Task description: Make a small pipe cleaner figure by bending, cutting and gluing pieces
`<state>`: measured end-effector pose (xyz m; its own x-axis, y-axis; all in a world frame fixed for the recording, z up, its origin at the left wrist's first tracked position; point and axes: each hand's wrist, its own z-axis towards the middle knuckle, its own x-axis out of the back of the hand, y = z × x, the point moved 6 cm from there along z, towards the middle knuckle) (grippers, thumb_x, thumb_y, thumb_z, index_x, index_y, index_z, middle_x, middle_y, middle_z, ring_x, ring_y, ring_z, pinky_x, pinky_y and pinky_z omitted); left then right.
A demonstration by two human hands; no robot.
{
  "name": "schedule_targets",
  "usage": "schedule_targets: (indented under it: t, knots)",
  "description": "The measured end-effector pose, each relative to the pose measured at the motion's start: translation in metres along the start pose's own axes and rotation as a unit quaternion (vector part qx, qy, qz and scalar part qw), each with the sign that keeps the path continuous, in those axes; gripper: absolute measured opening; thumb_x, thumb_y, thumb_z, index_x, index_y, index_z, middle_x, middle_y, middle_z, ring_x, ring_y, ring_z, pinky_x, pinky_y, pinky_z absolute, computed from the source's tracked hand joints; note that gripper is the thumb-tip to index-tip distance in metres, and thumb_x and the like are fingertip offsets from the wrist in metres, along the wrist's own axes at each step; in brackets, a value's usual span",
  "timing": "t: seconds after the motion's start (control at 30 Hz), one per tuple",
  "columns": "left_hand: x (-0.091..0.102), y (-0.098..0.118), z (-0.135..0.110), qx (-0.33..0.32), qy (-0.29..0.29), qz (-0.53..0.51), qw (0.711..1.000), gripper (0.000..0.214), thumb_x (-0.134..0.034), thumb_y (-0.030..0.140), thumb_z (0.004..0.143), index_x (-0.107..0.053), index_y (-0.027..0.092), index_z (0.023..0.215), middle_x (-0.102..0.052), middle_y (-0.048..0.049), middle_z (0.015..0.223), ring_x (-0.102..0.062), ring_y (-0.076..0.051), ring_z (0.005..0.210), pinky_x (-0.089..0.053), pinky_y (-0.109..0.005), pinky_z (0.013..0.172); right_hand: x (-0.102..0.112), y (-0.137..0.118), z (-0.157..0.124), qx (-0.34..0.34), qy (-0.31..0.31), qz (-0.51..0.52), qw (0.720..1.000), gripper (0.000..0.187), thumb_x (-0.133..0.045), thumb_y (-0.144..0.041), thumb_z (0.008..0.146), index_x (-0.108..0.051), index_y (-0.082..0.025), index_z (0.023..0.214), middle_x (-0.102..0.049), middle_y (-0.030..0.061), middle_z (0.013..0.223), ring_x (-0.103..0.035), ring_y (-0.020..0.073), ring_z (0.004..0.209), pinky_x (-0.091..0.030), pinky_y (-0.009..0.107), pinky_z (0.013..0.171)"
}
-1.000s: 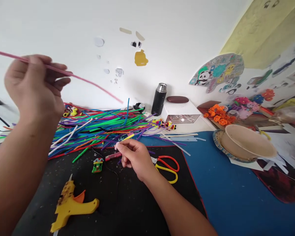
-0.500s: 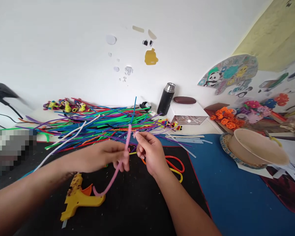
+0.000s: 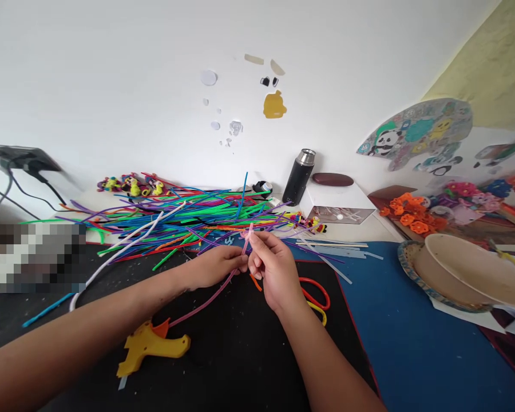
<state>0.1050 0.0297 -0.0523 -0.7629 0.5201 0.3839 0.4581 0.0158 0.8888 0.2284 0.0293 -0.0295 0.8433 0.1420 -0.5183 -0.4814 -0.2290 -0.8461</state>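
A pink pipe cleaner [image 3: 210,298] hangs in a curve from my left hand [image 3: 218,265], which pinches it near its upper end. My right hand [image 3: 277,266] is closed, with thumb and forefinger pinching a small pink pipe cleaner piece [image 3: 249,234] where the long one's tip crosses it. My hands are almost touching. The pink strand's lower end runs behind my left forearm, near the orange trigger of a yellow glue gun [image 3: 154,346] on the black mat. Below my right hand, an orange pipe cleaner [image 3: 256,282] is partly hidden.
Many coloured pipe cleaners [image 3: 189,214] lie heaped along the wall. Behind are a black thermos [image 3: 299,176] and a white box [image 3: 343,197]. Glue sticks [image 3: 335,246] lie right of the heap. A bowl [image 3: 467,274] stands at right; red-handled scissors [image 3: 315,292] lie beside my right wrist.
My left hand has moved right and brought the long pink pipe cleaner's tip against the small piece in my right hand. The camera view has shifted slightly left.
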Motion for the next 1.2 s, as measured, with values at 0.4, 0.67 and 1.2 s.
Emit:
schedule_targets:
  t: [0.4,0.67,1.2]
  knots:
    - [0.010,0.024,0.001,-0.087,0.059,-0.118,0.987,0.046,-0.058,0.061,0.097,-0.068,0.017,0.086,-0.074,-0.0044,0.084,-0.068,-0.020,0.081,-0.054,-0.032,0.080,0.001,0.001,0.000,0.002,-0.001,-0.008,1.000,0.036,-0.090,-0.048,0.074,-0.073,-0.019,0.085,-0.046,-0.0086,0.051,-0.040,0.0069,0.042,-0.025,0.019,0.039]
    - [0.115,0.046,-0.064,-0.078,0.261,-0.234,0.933,0.033,-0.068,0.034,0.093,-0.065,0.019,0.122,-0.073,-0.0006,0.069,-0.055,-0.012,0.043,-0.039,-0.023,0.043,0.000,0.004,-0.003,-0.016,0.004,-0.018,1.000,0.034,-0.089,-0.047,0.075,-0.074,-0.020,0.089,-0.046,-0.0082,0.052,-0.043,0.0081,0.044,-0.026,0.020,0.041]
    - [0.041,0.024,-0.053,0.055,0.064,-0.092,0.992,0.054,-0.054,0.069,0.097,-0.070,0.018,0.109,-0.058,0.0038,0.050,-0.051,-0.014,0.043,-0.041,-0.023,0.045,0.000,0.015,0.003,-0.009,0.011,-0.058,0.998,0.037,-0.085,-0.050,0.075,-0.070,-0.019,0.090,-0.049,-0.0089,0.049,-0.045,0.0095,0.040,-0.024,0.021,0.039]
